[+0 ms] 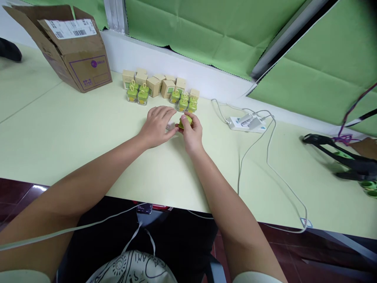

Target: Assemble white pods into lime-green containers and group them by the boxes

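A small lime-green rounded object (pixel 185 122) is gripped between the thumb and fingers of the right hand (pixel 193 135), above the pale green tabletop (pixel 88 133); its underside is hidden by the fingers. The left hand (pixel 156 127) is held just beside it, fingers spread and curved. Between the hands a small clear or pale piece (pixel 170 125) is partly seen, but whether it is grasped by the left hand cannot be told.

Just beyond the hands, two clusters of square clear jars with lime-green lids and loops are seen: four in the left cluster (pixel 143 97), apparently five in the right cluster (pixel 182 105), some partly covered by others. Behind them, about nine small tan cardboard boxes (pixel 153 86) are crowded along the wall; their overlap makes the count uncertain, and their green labels are too small to be read.

To the left, one large open brown carton (pixel 88 74) is marked with purple print and a white barcoded label (pixel 70 28), both illegible. To the right, two white plugs are seated in one white power strip (pixel 234 124). At the right edge, a black object (pixel 362 165) is blurred and cut off. Below, one phone (pixel 145 209) is partly hidden by the table edge, and the letters "AMI" can be read on a white printed cloth (pixel 132 269).
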Demonstrator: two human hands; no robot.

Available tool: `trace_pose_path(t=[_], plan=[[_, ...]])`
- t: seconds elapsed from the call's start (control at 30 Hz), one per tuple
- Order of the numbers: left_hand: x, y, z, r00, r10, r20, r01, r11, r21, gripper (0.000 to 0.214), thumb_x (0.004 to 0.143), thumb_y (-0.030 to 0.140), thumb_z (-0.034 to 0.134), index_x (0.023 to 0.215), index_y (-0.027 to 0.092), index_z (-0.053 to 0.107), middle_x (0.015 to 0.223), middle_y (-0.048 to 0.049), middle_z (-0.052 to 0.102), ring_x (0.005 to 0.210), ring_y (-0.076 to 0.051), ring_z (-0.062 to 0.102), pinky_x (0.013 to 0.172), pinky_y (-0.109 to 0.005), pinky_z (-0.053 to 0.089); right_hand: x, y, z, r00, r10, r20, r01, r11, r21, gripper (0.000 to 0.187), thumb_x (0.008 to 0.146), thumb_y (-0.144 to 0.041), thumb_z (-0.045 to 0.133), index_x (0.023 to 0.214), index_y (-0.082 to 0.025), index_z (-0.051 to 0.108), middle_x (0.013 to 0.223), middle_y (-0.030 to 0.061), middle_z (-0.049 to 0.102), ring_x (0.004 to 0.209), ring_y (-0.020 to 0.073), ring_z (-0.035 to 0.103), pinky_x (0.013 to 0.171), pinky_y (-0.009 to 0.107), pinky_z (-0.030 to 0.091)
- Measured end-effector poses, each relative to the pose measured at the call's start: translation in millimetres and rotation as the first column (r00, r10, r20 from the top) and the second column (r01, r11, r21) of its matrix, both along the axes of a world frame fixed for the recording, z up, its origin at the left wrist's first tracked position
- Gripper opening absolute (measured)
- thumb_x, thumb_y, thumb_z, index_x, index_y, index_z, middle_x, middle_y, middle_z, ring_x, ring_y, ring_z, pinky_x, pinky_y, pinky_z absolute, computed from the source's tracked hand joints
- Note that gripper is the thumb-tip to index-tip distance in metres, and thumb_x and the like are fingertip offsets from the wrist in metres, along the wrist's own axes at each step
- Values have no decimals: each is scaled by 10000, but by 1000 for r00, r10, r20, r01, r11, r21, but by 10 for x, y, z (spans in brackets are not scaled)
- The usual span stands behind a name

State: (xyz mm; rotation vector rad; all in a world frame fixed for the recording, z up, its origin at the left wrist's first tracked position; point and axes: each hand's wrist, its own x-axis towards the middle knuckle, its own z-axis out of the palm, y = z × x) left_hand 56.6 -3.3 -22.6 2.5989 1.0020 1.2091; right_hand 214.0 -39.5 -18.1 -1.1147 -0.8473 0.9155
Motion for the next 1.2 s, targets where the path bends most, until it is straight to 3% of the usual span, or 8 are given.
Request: trace_pose_path(t=[0.17, 0.4, 0.6, 0.77, 0.93, 1.2], plan=[[-13, -100, 92, 995, -99, 24, 99, 995, -16, 498, 964, 262, 632, 1461, 223, 637, 1406, -143, 722, 1341, -346, 630, 1157, -545, 450, -123, -96, 64, 990, 136, 41, -138, 990, 42, 530, 746, -655, 899, 1104, -315, 704, 918, -21, 709, 1038, 212, 753, 931, 375, 654], [-19, -70, 76, 970, -187, 156, 182, 982, 46, 486, 957, 169, 610, 1441, 205, 630, 1369, -122, 728, 1307, -279, 669, 1156, -473, 535, -108, -160, 165, 972, 233, -10, -232, 970, 69, 548, 794, -764, 818, 1059, -291, 737, 1001, 21, 772, 1058, 235, 765, 876, 385, 669], [-59, -25, 55, 968, -141, 208, 145, 989, -2, 446, 970, 280, 710, 1408, 213, 655, 1377, -133, 725, 1250, -262, 690, 1067, -428, 592, -13, -127, 164, 990, 136, 34, -138, 988, 67, 420, 849, -678, 806, 1021, -298, 756, 1020, -2, 766, 973, 189, 723, 826, 343, 659], [-74, 14, 19, 933, -94, 346, 147, 980, -132, 473, 939, 367, 788, 1381, 226, 696, 1271, -101, 756, 1057, -214, 711, 948, -376, 606, 99, -92, 180, 978, 210, -19, -207, 974, 87, 346, 779, -542, 918, 975, -299, 770, 891, -37, 740, 782, 130, 658, 819, 335, 647], [-39, 51, -7, 834, -106, 542, 283, 925, -254, 495, 907, 445, 815, 1341, 220, 738, 1252, -94, 756, 1033, -190, 710, 914, -327, 595, 204, -57, 169, 960, 278, 29, -279, 953, 119, 498, 655, -560, 1005, 1036, -300, 816, 945, -20, 780, 824, 143, 691, 872, 363, 655], [-54, 28, 2, 805, -172, 567, 381, 883, -273, 459, 896, 413, 836, 1304, 211, 774, 1177, -89, 755, 1024, -187, 707, 940, -329, 590, 225, -30, 111, 971, 226, 77, -232, 969, 89, 449, 664, -579, 981, 958, -267, 847, 898, -15, 775, 776, 130, 658, 885, 381, 654]])
